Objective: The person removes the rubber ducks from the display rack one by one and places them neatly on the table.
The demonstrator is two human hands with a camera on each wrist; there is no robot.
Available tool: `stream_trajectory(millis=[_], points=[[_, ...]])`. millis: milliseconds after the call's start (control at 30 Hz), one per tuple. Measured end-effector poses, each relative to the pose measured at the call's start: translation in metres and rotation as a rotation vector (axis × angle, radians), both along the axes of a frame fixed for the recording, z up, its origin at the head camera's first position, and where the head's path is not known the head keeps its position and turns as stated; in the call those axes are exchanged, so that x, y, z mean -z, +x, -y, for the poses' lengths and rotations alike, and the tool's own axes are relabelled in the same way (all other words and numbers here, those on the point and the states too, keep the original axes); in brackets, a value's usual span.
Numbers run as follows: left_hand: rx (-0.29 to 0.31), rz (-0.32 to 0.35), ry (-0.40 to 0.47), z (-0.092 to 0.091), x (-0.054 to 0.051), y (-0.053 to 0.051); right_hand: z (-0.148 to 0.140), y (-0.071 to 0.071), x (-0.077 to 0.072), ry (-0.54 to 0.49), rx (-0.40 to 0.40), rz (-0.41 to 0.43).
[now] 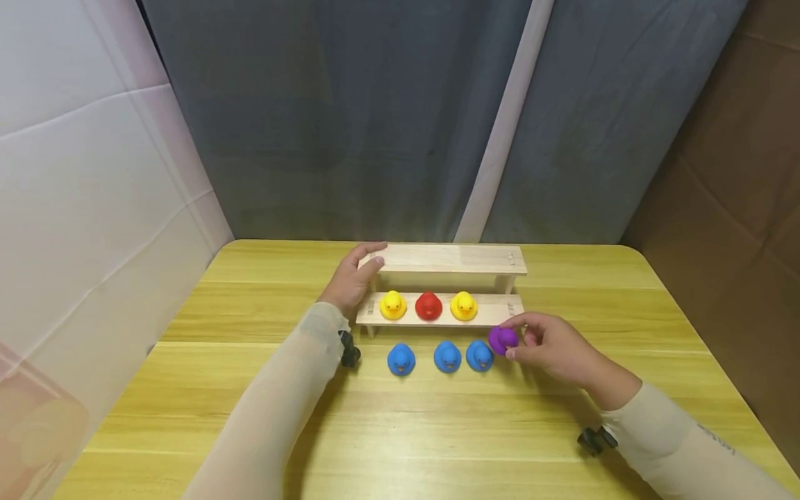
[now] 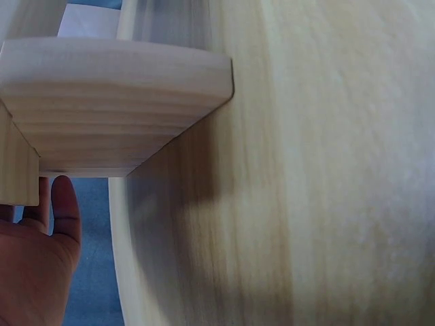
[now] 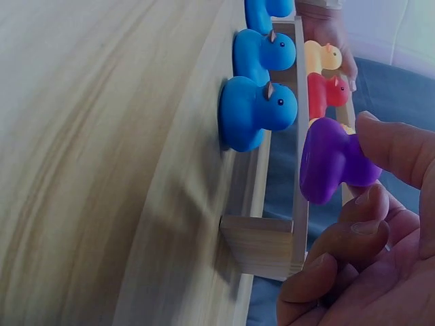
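Note:
My right hand [image 1: 553, 347] pinches a purple rubber duck [image 1: 502, 340] between thumb and fingers, just off the front right corner of the lower shelf [image 1: 369, 318]. The right wrist view shows the purple duck [image 3: 323, 163] apart from the nearest blue duck [image 3: 245, 115]. My left hand [image 1: 351, 278] grips the left end of the upper shelf [image 1: 450, 258], thumb on top. Other fingers [image 2: 66, 207] reach behind or under the board. On the lower shelf stand a yellow duck [image 1: 393, 305], a red duck [image 1: 428, 306] and another yellow duck [image 1: 464, 306].
Three blue ducks stand on the table before the shelves: one at left [image 1: 401, 360], one in the middle [image 1: 447, 357], one at right [image 1: 480, 355]. A grey curtain [image 1: 350, 125] hangs behind the wooden table [image 1: 400, 444]. White cloth is at left, a brown panel at right.

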State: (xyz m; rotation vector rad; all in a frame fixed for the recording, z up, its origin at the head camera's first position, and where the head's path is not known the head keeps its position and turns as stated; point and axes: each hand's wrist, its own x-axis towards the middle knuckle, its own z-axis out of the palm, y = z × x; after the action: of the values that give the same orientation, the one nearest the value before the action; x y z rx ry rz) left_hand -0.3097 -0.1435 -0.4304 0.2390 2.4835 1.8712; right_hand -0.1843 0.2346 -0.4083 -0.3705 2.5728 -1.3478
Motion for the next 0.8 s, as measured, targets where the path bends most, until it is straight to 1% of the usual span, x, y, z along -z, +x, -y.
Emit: stream_trajectory(millis=[367, 400, 567, 600, 633, 800], points=[[0.007, -0.011, 0.01, 0.0004, 0.0008, -0.0015, -0.0031, 0.0019, 0.0036, -0.033, -0.018, 0.011], [0.009, -0.005, 0.017, -0.0003, -0.0024, 0.0007, -0.0032, 0.0019, 0.0042, -0.034, -0.018, 0.013], [0.006, 0.004, 0.036, -0.0004, -0.0014, 0.0003, -0.0035, 0.0024, 0.0066, -0.027, -0.013, 0.021], [0.005, 0.004, 0.036, -0.0003, -0.0008, -0.0001, -0.0035, 0.0024, 0.0069, -0.025, -0.013, 0.021], [0.004, -0.004, 0.031, 0.0004, 0.0025, -0.0025, -0.0039, 0.0024, 0.0073, -0.023, -0.013, 0.021], [0.004, -0.008, 0.022, 0.0002, 0.0027, -0.0024, -0.0067, 0.0025, 0.0091, 0.001, -0.005, 0.028]])
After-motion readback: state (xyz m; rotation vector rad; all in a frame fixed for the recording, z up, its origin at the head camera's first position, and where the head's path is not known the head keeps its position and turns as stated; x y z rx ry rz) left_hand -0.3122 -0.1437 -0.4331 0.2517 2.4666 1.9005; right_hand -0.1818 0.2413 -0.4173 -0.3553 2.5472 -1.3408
